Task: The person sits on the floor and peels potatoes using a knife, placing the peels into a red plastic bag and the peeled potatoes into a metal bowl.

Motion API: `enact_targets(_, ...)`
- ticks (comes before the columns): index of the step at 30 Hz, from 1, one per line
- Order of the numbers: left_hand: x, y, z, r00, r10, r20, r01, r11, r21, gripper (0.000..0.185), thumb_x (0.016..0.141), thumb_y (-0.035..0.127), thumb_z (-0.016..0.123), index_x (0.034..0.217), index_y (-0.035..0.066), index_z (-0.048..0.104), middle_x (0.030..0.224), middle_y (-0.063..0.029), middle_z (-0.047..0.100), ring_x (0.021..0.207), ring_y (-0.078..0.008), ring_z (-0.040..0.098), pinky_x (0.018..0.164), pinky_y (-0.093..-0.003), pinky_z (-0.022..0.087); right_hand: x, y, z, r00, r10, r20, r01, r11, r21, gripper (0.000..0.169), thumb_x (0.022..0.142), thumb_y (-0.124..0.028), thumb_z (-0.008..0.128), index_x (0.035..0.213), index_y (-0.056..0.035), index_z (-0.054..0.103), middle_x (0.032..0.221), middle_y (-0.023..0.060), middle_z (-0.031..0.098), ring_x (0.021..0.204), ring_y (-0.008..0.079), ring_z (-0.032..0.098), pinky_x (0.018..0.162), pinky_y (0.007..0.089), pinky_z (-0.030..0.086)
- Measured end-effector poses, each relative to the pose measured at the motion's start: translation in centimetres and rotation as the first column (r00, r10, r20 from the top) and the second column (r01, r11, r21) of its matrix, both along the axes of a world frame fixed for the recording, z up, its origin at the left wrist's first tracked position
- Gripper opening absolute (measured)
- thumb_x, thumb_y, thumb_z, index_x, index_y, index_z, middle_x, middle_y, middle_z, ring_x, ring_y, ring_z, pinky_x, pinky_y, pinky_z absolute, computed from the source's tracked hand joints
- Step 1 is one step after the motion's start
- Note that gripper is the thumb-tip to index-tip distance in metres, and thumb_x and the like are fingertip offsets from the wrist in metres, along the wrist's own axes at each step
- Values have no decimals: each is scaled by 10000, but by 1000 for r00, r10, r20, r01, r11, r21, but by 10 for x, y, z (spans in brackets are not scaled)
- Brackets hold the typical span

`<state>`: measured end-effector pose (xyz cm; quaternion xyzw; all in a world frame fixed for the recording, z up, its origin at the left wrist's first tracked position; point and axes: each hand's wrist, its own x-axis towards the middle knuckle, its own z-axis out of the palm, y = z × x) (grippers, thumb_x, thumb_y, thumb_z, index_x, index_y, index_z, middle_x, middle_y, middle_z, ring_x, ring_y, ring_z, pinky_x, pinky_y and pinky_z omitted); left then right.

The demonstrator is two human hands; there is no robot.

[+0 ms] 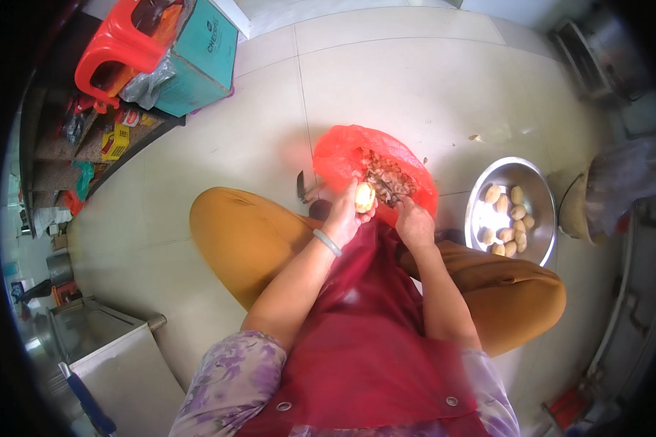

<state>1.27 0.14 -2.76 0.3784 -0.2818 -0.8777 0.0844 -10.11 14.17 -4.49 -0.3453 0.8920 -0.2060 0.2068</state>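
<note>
My left hand (345, 216) grips a pale yellow, peeled-looking potato (364, 197) over the near side of a red plastic bag (336, 147). The bag lies open between my knees, with a heap of brown and pale peelings (388, 177) inside. My right hand (415, 223) is at the bag's near right edge, fingers curled close to the peelings. Whether it holds a small tool is hidden. On the floor to the right, a shiny metal basin (544, 218) contains several pale potatoes (507, 235).
A dark-bladed knife (300, 184) is on the tiled floor left of the bag. Beyond the basin stands a bucket (574, 210). A red plastic stool (120, 33) and teal box (202, 65) are at upper left, above a cluttered shelf (54, 147). Scraps (475, 138) dot the floor.
</note>
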Motion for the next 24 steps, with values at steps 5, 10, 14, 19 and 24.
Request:
enact_targets(5,2,12,-12,1000,-3,28,9,982,-187,433,1001,473,399,1029,84,585,831,-47,642,671,-121,588,533,-239,441,27,-19,42,990,32,135,-29,999,-21,248,934,-257,468,968,-39,580,846,248,668,826,403,658,750,503,514)
enact_targets(10,2,3,-2,999,-43,3,43,974,-224,427,1002,461,404,1025,76,587,839,-35,649,664,-128,613,513,-233,453,5,-8,20,995,-38,96,30,996,79,265,945,-267,450,1014,-40,567,845,263,661,871,402,650,789,509,500)
enact_targets(14,-8,13,-7,986,157,55,-132,938,-320,395,1003,440,414,1002,83,583,756,-33,626,605,-98,584,462,-219,409,24,-21,52,993,18,117,-9,997,-76,221,930,-233,477,981,-41,571,810,242,664,805,414,656,739,524,509)
enact_targets(19,-12,10,13,1000,9,8,-6,949,-314,434,995,480,411,970,92,603,770,-35,632,582,-121,580,486,-214,424,-17,2,-7,996,-61,66,58,997,53,301,962,-283,433,937,-18,575,786,272,637,784,450,627,725,539,492)
enact_targets(24,-18,13,-8,973,134,189,-119,989,-88,450,979,529,413,1038,120,593,813,-17,635,662,-134,612,541,-239,467,-79,-39,41,991,-122,56,122,993,-2,358,910,-376,521,965,-38,626,885,238,668,880,414,642,797,500,498)
